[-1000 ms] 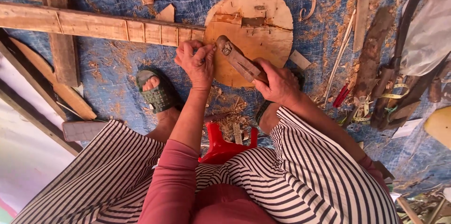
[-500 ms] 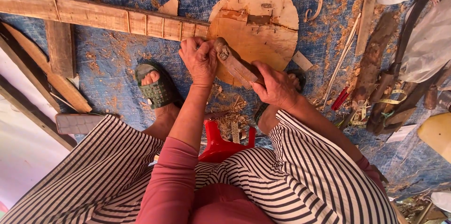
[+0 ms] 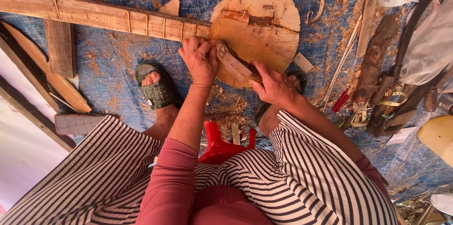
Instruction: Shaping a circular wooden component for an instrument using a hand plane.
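Head view: the left hand [image 3: 200, 59] presses curled fingers on the front end of a wooden hand tool [image 3: 233, 62] (lying slantwise across the round wooden body [image 3: 264, 27]); the right hand [image 3: 276, 87] grips its rear, wrist bent.

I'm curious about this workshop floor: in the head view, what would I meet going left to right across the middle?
Green sandal → left hand → brown wooden tool → right hand → red-handled tool → yellow measuring tape.

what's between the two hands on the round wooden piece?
In the head view, a short brown wooden-handled tool spans the gap: left hand at its far end, right hand gripping the near end, over the round wooden piece.
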